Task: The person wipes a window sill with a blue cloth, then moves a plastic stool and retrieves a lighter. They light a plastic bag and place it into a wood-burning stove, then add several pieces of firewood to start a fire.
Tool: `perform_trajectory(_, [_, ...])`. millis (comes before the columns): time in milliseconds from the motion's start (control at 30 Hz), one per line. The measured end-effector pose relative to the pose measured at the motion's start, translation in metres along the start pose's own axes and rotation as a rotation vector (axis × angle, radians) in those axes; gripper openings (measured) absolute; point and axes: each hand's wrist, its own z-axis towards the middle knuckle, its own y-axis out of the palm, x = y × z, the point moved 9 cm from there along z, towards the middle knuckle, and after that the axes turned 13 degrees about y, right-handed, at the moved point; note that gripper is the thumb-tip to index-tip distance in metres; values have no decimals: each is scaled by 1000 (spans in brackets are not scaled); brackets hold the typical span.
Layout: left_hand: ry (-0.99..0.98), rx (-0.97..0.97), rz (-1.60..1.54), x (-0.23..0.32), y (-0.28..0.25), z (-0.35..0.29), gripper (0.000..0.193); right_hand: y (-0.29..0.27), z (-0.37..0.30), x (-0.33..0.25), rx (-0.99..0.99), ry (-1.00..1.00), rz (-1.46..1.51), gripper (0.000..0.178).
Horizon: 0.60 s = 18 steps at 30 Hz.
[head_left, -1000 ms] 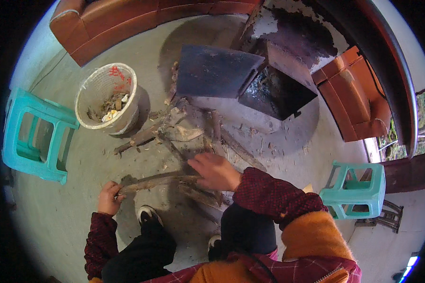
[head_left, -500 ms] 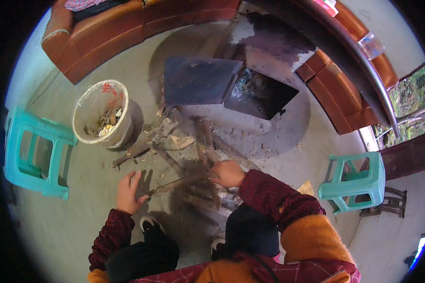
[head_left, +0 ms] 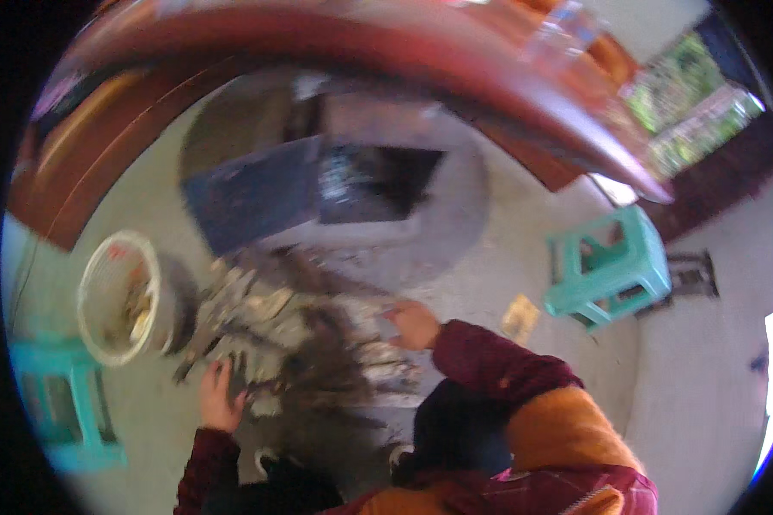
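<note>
A loose heap of firewood sticks (head_left: 240,322) lies on the floor in front of me, blurred by motion. My left hand (head_left: 221,396) is at the near left side of the heap, thumb and fingers apart, close to the stick ends and holding nothing that I can see. Over the right side of the wood is my right hand (head_left: 416,324), its thumb and forefinger spread with no stick visible between them. Beyond the heap, a dark flat metal panel (head_left: 253,193) stands beside a black, ash-streaked opening (head_left: 378,184) that looks like a stove's firebox.
At the left stands a whitish bucket (head_left: 118,300) with scraps inside, near a turquoise plastic stool (head_left: 69,399). Another turquoise stool (head_left: 610,266) is at the right. A long reddish-brown table edge (head_left: 489,94) crosses the far side. A piece of cardboard (head_left: 520,318) lies on the floor.
My view has shifted, so the stove opening and bucket sit elsewhere in it. My right hand has let go of the thin stick it gripped; my left hand stays open.
</note>
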Motion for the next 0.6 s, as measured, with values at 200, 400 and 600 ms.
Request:
perform_trajectory(200, [146,-201,94,8,-21,35,85,-44,-37,5,187,158,124,73])
perform_trajectory(400, [169,-754,142,34,-33,71,92,-67,-75,-14,193,233,474,88])
perform_trajectory(600, [410,-683,180,137,-38,91,87,-66,-124,-25,23,440,672,87])
